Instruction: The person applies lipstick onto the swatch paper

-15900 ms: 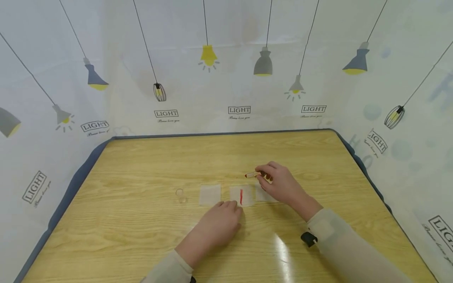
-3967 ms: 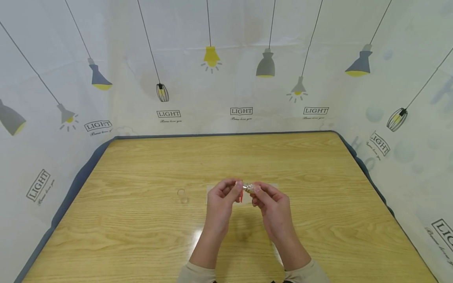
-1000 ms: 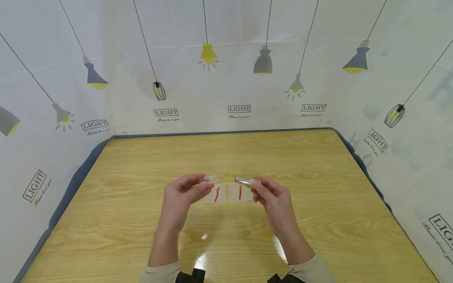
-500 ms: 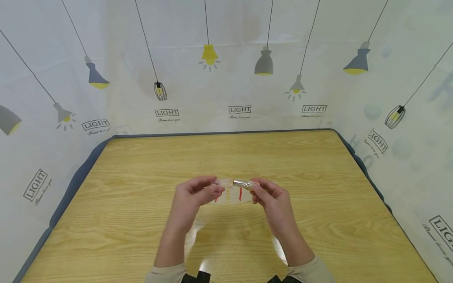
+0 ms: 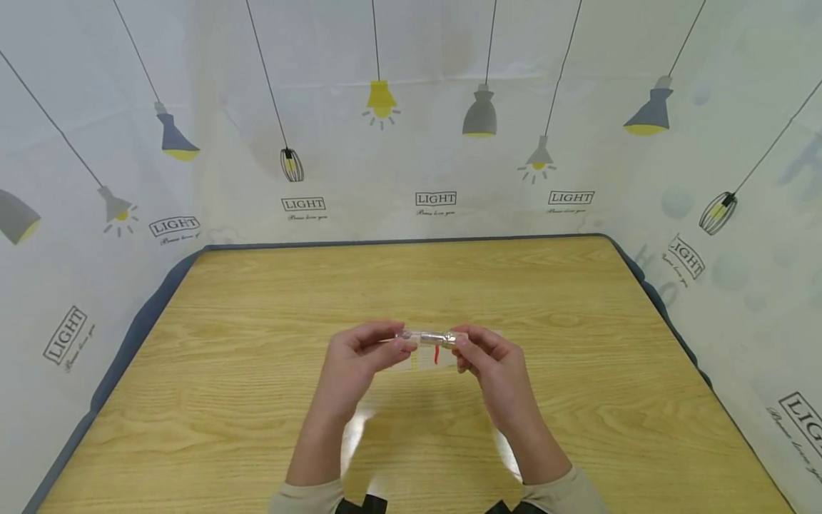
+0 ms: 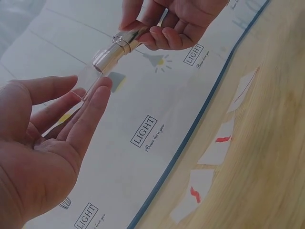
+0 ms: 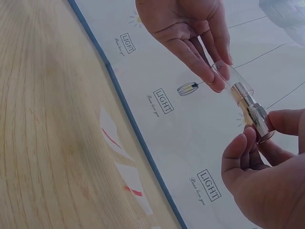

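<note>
My left hand (image 5: pixel 353 368) pinches a clear lipstick cap (image 7: pixel 220 71) by its closed end. My right hand (image 5: pixel 499 371) grips the base of a lipstick (image 7: pixel 259 120), a shiny silver-gold tube with no red tip showing. Held level above the table, the two line up, and the cap's mouth surrounds the front of the metal tube. In the left wrist view, paper pieces lie below the hands: one with a curved red stroke (image 6: pixel 195 194), a second paper piece (image 6: pixel 217 144) with a short red stroke and a third paper piece (image 6: pixel 243 93) with a thin red line.
The wooden table (image 5: pixel 257 300) has a blue edge (image 5: pixel 411 244) at the back and sides. White curtain-like walls (image 5: pixel 359 164) printed with lamps and "LIGHT" stand around it. My hands partly cover the papers in the head view.
Over the last second my left hand has moved right with the cap, closing the gap to the lipstick and bringing it over the tube's front. The right hand has stayed nearly still.
</note>
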### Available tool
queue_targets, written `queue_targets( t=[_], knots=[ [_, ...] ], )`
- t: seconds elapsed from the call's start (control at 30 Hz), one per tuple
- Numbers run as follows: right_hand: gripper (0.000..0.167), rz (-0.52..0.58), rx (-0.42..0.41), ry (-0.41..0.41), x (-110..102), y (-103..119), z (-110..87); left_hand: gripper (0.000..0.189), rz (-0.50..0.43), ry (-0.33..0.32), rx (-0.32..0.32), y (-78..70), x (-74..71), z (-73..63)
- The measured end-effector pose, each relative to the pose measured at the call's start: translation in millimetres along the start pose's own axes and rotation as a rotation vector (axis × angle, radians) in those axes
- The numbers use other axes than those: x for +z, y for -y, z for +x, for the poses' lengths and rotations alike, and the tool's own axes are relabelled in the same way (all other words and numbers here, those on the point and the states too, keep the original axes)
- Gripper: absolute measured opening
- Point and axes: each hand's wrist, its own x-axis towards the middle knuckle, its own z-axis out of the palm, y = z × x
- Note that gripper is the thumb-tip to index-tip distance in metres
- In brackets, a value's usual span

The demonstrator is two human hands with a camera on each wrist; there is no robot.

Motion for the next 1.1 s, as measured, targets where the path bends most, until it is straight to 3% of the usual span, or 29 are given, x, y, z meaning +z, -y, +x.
queue_targets(
  t=[0.7, 1.1],
  knots=[
    [0.023, -0.069, 0.009, 0.025, -1.4, -1.0, -0.4, 0.032, 0.038, 0.016, -0.027, 1.8, 8.3, 0.3],
    [0.024, -0.088, 0.010, 0.019, 0.4, -2.1, -1.3, 0.034, 0.014, 0.026, -0.031, 4.9, 12.7, 1.8]
  ],
)
